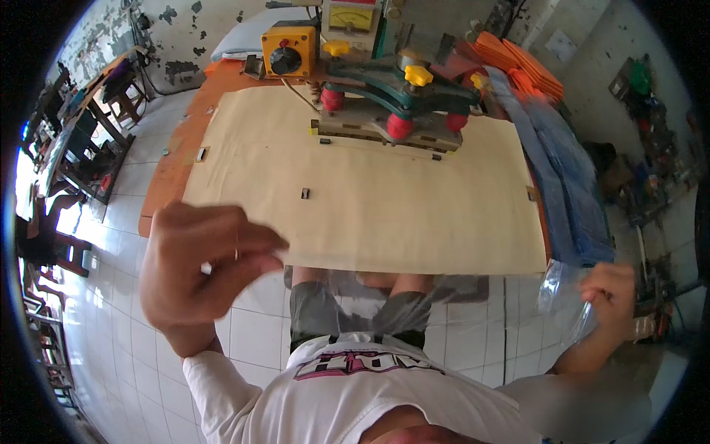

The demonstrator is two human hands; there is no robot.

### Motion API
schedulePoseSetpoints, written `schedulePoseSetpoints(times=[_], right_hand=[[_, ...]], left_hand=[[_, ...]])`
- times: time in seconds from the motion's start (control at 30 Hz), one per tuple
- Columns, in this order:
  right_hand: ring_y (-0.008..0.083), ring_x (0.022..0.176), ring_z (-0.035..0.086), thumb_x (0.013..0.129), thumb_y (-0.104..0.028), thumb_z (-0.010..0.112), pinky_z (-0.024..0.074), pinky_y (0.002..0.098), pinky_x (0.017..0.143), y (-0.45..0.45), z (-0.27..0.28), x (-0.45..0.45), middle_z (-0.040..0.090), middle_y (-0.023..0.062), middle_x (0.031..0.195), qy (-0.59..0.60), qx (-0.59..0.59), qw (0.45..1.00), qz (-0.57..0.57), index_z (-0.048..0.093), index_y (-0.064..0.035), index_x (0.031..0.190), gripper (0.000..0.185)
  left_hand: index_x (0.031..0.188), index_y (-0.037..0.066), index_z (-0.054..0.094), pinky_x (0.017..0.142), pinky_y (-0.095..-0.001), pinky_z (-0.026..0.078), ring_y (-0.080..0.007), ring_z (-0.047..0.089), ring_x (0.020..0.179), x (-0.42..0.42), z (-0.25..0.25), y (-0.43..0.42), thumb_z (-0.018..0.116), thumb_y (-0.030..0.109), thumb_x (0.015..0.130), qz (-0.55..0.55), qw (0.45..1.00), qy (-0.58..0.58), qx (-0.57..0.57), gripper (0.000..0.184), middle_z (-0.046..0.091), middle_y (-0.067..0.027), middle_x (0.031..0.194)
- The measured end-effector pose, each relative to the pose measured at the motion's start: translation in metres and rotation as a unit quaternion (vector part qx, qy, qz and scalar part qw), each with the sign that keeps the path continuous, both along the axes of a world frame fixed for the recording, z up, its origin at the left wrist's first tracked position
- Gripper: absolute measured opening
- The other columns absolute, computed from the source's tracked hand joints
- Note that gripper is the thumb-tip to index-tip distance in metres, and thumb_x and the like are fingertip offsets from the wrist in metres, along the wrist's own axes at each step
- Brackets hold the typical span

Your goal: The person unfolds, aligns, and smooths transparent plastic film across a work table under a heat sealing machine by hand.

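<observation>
Sheer clear plastic film (558,292) stretches across my lap, just in front of the table's near edge. At the left, my left hand (211,259) is raised above the table's corner, thumb and fingertips pinched together at the film's left end; the film is barely visible there. My right hand (610,296), farther right, is closed on the film's other end, which bunches and shines beside the fingers. A sealing machine with a dark green clamp arm (403,92) and red knobs stands at the back of the table.
Cream sheeting (370,214) covers the orange table (171,174), with small dark magnets or clips (305,193) on it. A yellow control box (288,50) stands at the back. Blue plastic stacks (566,177) line the right edge, and orange packs (518,63) lie behind.
</observation>
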State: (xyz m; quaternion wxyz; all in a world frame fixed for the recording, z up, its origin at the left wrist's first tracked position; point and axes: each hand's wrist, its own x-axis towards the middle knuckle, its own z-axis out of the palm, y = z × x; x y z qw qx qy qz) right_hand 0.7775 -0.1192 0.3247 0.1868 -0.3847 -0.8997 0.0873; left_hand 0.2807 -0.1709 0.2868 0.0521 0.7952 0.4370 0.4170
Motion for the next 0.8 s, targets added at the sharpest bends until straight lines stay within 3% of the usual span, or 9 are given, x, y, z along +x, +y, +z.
schedulePoseSetpoints(times=[0.07,0.13,0.2,0.33,0.43,0.53,0.6,0.7,0.8], right_hand=[[0.0197,0.049,0.058,0.087,-0.045,0.066,0.0417,0.0312,0.049,-0.015,-0.007,0.002,0.063,0.0055,0.061,0.007,0.012,1.0,0.004,0.069,-0.0059,0.072,0.042],[0.0187,0.049,0.058,0.085,-0.044,0.067,0.0416,0.0317,0.048,-0.028,-0.014,-0.001,0.063,0.0044,0.059,0.014,0.022,1.0,0.009,0.069,-0.007,0.071,0.039],[0.0156,0.049,0.058,0.081,-0.04,0.069,0.0412,0.0317,0.048,-0.037,-0.021,-0.008,0.061,0.0033,0.057,0.077,0.134,0.988,0.006,0.069,-0.0081,0.069,0.034],[0.0148,0.048,0.057,0.08,-0.035,0.07,0.0417,0.0319,0.049,-0.035,-0.028,0.022,0.06,0.0026,0.054,0.129,0.021,0.99,0.061,0.069,-0.0081,0.069,0.029],[0.017,0.05,0.058,0.084,-0.033,0.069,0.0433,0.0319,0.052,-0.025,-0.038,0.025,0.06,0.0025,0.055,0.18,0.004,0.983,0.035,0.067,-0.0047,0.068,0.033],[0.0225,0.063,0.064,0.088,-0.034,0.067,0.0487,0.033,0.062,0.006,-0.039,0.012,0.067,0.0076,0.07,0.026,-0.149,0.987,-0.053,0.068,-0.0001,0.079,0.035],[0.0284,0.088,0.067,0.091,-0.038,0.064,0.0506,0.0359,0.08,0.019,-0.054,0.002,0.069,0.0146,0.094,0.066,-0.086,0.99,-0.087,0.068,0.003,0.1,0.042],[0.0303,0.107,0.063,0.092,-0.039,0.063,0.0464,0.0384,0.094,0.023,-0.057,-0.027,0.066,0.0186,0.113,0.037,0.019,0.993,-0.114,0.063,0.0027,0.117,0.049],[0.0323,0.111,0.061,0.09,-0.033,0.066,0.0456,0.039,0.097,0.029,-0.079,-0.073,0.065,0.0191,0.117,0.11,0.013,0.994,-0.023,0.062,0.0023,0.119,0.046]], left_hand=[[0.084,0.006,0.073,0.041,-0.0262,0.035,-0.0139,0.054,0.042,0.0,-0.002,-0.009,0.084,0.025,0.071,-0.025,0.999,0.028,-0.018,0.026,0.058,-0.0016,0.054],[0.085,0.006,0.074,0.039,-0.0268,0.033,-0.0125,0.052,0.04,0.001,-0.004,-0.013,0.085,0.028,0.07,-0.04,0.999,0.029,-0.006,0.029,0.056,-0.0009,0.053],[0.089,0.006,0.075,0.035,-0.0269,0.026,-0.0093,0.046,0.035,0.002,-0.008,-0.012,0.089,0.035,0.066,-0.081,0.997,0.004,0.012,0.039,0.053,0.0011,0.05],[0.089,0.008,0.076,0.036,-0.0262,0.025,-0.0092,0.045,0.035,0.0,0.012,0.001,0.09,0.032,0.067,-0.202,0.975,0.085,-0.044,0.036,0.052,0.002,0.049],[0.079,0.008,0.076,0.039,-0.0288,0.03,-0.0134,0.047,0.037,0.018,-0.008,0.012,0.087,0.018,0.069,-0.113,0.988,-0.007,-0.102,0.018,0.059,-0.003,0.054],[0.073,0.005,0.074,0.041,-0.0277,0.034,-0.0132,0.048,0.04,0.023,-0.017,0.031,0.083,0.01,0.071,-0.081,0.985,-0.038,-0.147,0.011,0.065,-0.0043,0.061],[0.073,0.005,0.073,0.041,-0.0269,0.035,-0.0137,0.05,0.041,0.028,-0.032,0.044,0.081,0.009,0.071,-0.059,0.99,-0.047,-0.119,0.009,0.065,-0.0049,0.061],[0.074,0.006,0.073,0.042,-0.0277,0.033,-0.0115,0.049,0.042,0.047,-0.045,0.058,0.083,0.014,0.073,-0.02,0.99,-0.034,-0.136,0.012,0.062,-0.0044,0.058],[0.075,0.006,0.073,0.044,-0.0289,0.039,-0.0144,0.053,0.044,0.063,-0.057,0.069,0.08,0.013,0.074,-0.037,0.99,0.002,-0.136,0.01,0.065,-0.0066,0.062]])
